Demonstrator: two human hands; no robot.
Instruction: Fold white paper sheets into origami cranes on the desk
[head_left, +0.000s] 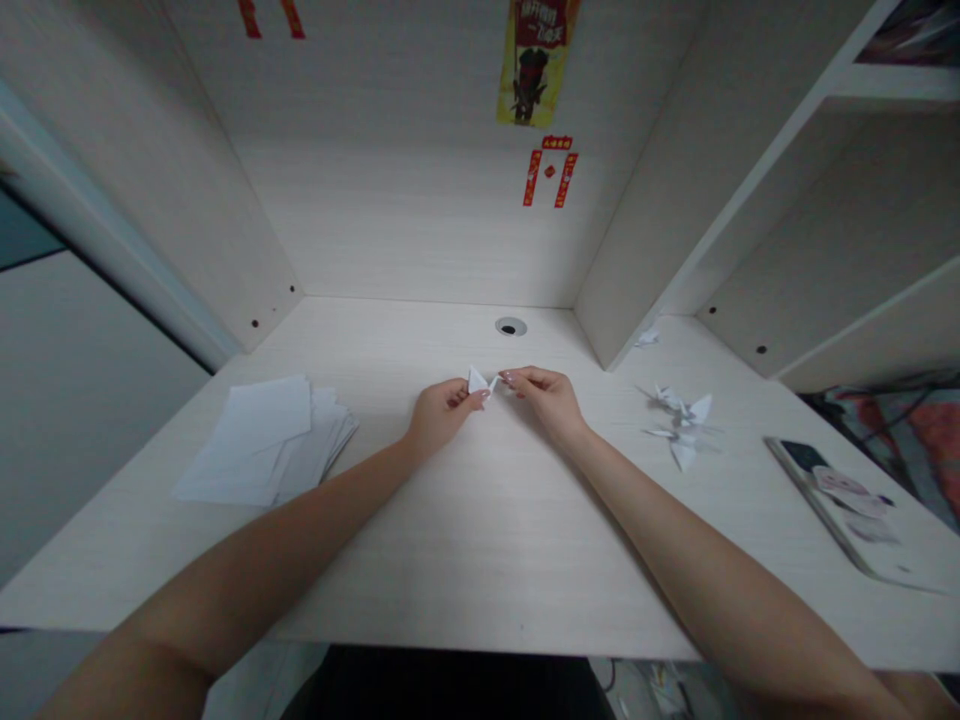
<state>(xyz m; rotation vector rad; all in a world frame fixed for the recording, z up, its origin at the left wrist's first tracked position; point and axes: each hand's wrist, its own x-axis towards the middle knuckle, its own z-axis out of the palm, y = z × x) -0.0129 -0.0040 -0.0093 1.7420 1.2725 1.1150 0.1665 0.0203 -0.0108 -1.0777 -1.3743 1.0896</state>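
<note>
A small folded white paper crane (477, 381) is held between my two hands above the middle of the desk. My left hand (444, 405) pinches its body between thumb and fingers. With its fingertips, my right hand (546, 392) grips a thin pointed tip that sticks out to the right. My fingers hide part of the folds. Several finished paper cranes (681, 412) lie on the desk to the right of my right hand. A loose stack of white paper sheets (259, 440) rests to the left, beside my left forearm.
A phone or tablet in a decorated case (847, 510) lies at the desk's right side. Behind my hands is a round cable hole (511, 327). An upright partition (645, 220) divides the desk's back right, and another folded white paper piece (646, 339) lies by its foot.
</note>
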